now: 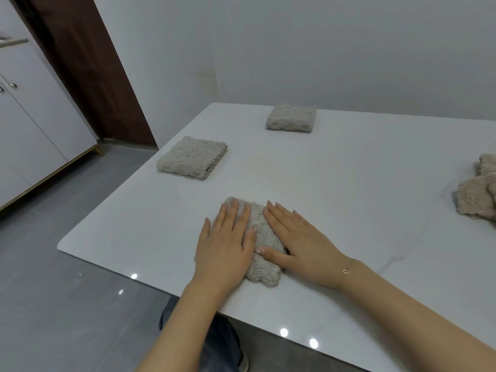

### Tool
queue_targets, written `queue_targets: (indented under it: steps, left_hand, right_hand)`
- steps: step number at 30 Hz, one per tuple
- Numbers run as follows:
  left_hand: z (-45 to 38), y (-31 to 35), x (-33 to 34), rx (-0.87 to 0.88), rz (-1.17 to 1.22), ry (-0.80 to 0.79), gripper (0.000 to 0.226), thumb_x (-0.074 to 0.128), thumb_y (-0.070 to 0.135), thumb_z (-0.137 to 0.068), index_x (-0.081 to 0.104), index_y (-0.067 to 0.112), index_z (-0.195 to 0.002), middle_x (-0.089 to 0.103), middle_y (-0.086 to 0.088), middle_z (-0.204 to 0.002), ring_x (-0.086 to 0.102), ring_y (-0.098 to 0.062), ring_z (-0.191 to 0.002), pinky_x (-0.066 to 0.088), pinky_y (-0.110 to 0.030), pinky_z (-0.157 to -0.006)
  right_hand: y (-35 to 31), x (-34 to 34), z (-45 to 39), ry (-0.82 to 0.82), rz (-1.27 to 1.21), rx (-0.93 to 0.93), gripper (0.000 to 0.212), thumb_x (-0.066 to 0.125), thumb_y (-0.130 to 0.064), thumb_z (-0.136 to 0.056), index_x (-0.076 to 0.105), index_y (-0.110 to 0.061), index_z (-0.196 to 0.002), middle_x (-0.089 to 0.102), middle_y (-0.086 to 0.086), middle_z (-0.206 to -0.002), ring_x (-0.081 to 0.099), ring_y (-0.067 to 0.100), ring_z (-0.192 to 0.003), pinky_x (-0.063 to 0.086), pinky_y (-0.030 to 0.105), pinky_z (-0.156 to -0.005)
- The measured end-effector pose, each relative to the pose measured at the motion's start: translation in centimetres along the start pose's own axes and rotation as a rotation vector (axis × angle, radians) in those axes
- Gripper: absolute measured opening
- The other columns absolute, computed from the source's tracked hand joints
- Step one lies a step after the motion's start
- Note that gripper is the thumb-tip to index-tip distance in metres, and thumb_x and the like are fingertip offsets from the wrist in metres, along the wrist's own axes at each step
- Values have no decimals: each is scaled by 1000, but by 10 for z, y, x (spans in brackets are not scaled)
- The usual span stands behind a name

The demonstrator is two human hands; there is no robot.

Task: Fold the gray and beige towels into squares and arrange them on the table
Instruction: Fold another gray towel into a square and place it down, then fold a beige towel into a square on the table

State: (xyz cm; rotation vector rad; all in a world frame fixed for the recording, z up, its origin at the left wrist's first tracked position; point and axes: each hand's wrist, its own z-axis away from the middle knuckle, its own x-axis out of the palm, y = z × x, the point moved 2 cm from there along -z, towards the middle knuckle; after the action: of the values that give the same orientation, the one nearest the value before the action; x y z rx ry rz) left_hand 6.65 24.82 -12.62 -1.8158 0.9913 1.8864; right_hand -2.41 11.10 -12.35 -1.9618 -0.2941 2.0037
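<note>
**Both palms flatten the third folded towel**

The left hand (228,242) and right hand (298,237) lie flat, fingers released and straight, pressing the folded towel (261,237) on the counter (349,183) directly beneath them. Two finished squares, the near square (192,157) and the far square (291,117), sit well beyond the fingertips. Lifting unevenly could let the plush layers spring open or skew. The unfolded pile (477,194), right of the fingers, is cut off by the frame edge; its colours are hard to separate
</note>
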Motion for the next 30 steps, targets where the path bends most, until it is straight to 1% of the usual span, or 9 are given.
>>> queue_targets:
  steps: [6, 9, 12, 14, 16, 18, 21, 25, 30]
  left_hand:
    - [3, 3, -6, 5, -12, -30, 53, 11, 42, -101, -6, 31, -151, -14, 10, -158, -16, -5, -144, -7, -38, -119]
    - [5, 9, -14, -3, -55, -7, 54, 13, 42, -101, -2, 29, -152, -11, 7, -160, -14, -7, -145, -11, -40, -118]
    - [4, 24, -26, 25, -74, 45, 56, 18, 44, -101, 3, 29, -152, -8, 5, -160, -11, -12, -146, -11, -42, -118]
    - [0, 43, -32, 75, -46, 74, 55, 20, 44, -101, 5, 31, -152, -7, 5, -160, -10, -12, -146, -10, -41, -118]
    - [-4, 65, -34, 136, -9, 89, 55, 20, 45, -101, 5, 32, -152, -6, 6, -160, -10, -11, -146, -10, -41, -118]
    - [-7, 88, -31, 189, 26, 87, 55, 19, 46, -100, 4, 33, -152, -6, 7, -160, -10, -10, -146, -10, -40, -118]
    - [-13, 123, -18, 257, 29, 47, 56, 20, 47, -100, 2, 34, -152, -8, 7, -160, -12, -10, -146, -10, -38, -119]
    - [-17, 173, 3, 334, 37, 3, 55, 22, 46, -101, 4, 34, -151, -7, 7, -160, -9, -11, -147, -9, -37, -118]
    - [-25, 232, 25, 436, 51, -52, 54, 24, 44, -101, 7, 33, -152, -4, 7, -160, -5, -12, -147, -6, -37, -118]
  right_hand:
    - [0, -5, 5, 13, 0, 3, 87, 17, -74, -81, -4, -27, -152, -11, -13, -158, -13, -1, -143, -9, 26, -118]
    - [5, -17, 14, 23, 53, 4, 82, 15, -73, -82, -1, -32, -152, -9, -16, -158, -11, 0, -144, -9, 27, -118]
    - [17, -33, 28, 88, 84, 31, 74, 19, -68, -87, 1, -34, -151, -8, -16, -158, -10, 0, -144, -8, 26, -118]
    - [29, -44, 40, 145, 111, 63, 76, 21, -69, -87, -3, -35, -151, -7, -15, -158, -10, 2, -145, -9, 25, -117]
    - [43, -54, 55, 199, 128, 101, 78, 17, -71, -84, -4, -36, -151, -4, -14, -159, -8, 4, -146, -11, 23, -115]
    - [59, -63, 71, 230, 117, 148, 80, 10, -72, -80, -1, -36, -151, -1, -13, -159, -5, 5, -146, -10, 22, -114]
    - [85, -72, 101, 261, 141, 219, 82, 7, -71, -77, 5, -35, -151, 2, -12, -159, -3, 6, -146, -6, 23, -115]
    - [119, -82, 141, 313, 135, 317, 81, 11, -68, -78, 15, -33, -150, 9, -10, -159, 2, 9, -147, 4, 28, -120]
    - [159, -94, 187, 383, 159, 432, 74, 19, -64, -83, 23, -29, -149, 15, -8, -158, 12, 14, -146, 12, 31, -117]
